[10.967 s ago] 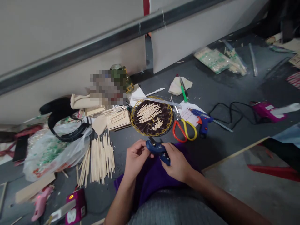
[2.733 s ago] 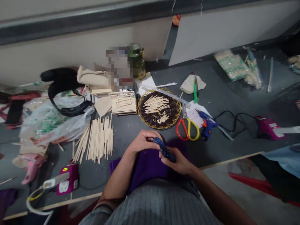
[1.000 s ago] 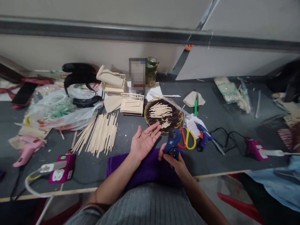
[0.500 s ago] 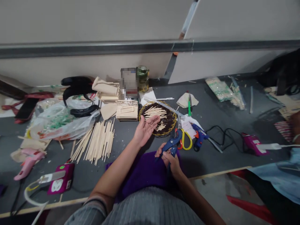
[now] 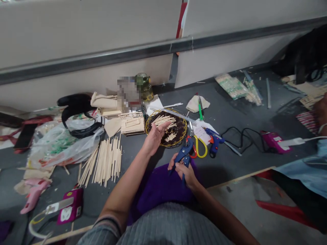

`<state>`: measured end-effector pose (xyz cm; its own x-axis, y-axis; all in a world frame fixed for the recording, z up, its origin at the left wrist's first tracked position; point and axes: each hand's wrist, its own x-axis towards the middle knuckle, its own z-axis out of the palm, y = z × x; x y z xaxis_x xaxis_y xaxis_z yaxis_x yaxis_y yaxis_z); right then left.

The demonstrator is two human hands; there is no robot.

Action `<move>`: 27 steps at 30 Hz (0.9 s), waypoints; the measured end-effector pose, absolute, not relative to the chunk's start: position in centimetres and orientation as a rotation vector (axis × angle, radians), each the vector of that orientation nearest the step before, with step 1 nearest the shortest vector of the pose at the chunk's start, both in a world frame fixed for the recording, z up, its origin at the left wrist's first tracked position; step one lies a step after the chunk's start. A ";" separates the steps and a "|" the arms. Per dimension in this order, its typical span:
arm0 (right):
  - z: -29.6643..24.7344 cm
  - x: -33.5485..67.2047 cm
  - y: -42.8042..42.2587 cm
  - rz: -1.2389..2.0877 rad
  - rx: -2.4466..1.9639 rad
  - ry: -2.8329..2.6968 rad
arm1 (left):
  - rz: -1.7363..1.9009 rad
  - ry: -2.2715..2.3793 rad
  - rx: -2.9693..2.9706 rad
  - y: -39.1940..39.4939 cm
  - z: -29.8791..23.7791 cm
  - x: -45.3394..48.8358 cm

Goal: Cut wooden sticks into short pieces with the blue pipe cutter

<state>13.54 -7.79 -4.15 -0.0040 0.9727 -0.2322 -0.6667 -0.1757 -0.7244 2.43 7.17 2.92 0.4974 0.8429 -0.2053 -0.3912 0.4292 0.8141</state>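
My right hand (image 5: 184,171) grips a blue-handled cutter (image 5: 184,153) over a purple cloth (image 5: 163,190) on my lap, its head pointing up and away. My left hand (image 5: 155,135) is open, palm up, fingers stretched over the near rim of a yellow-rimmed round basket (image 5: 150,119). The basket holds short cut wooden sticks (image 5: 163,120) and a heap of tiny pieces (image 5: 170,136). Whether anything small lies in my left palm I cannot make out.
Long wooden sticks (image 5: 106,161) lie left of my arm, beside a plastic bag (image 5: 61,144). Red-and-yellow scissors (image 5: 198,146), a blue glue gun (image 5: 213,139), a small stick-built model (image 5: 132,124), magenta power plugs (image 5: 71,209) and a pink glue gun (image 5: 33,195) litter the dark table.
My left hand let go of the cutter, opened palm up and moved forward over the basket. My right hand keeps the cutter, now raised with its head up.
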 end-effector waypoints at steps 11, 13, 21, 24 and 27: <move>-4.5 13.5 -7.8 1.560 -0.774 -0.489 | 1.214 0.863 0.472 6.5 2.4 -3.4; -4.5 13.5 -7.8 1.570 -0.764 -0.495 | 1.186 0.864 0.427 5.9 2.6 -3.8; -4.4 13.5 -8.0 1.566 -0.765 -0.496 | 1.091 0.632 0.168 5.0 3.8 -4.2; -4.3 13.5 -8.0 1.563 -0.782 -0.500 | 1.085 0.619 0.141 5.0 3.9 -4.2; -4.3 13.4 -8.0 1.566 -0.783 -0.503 | 1.075 0.617 0.130 4.9 3.9 -4.2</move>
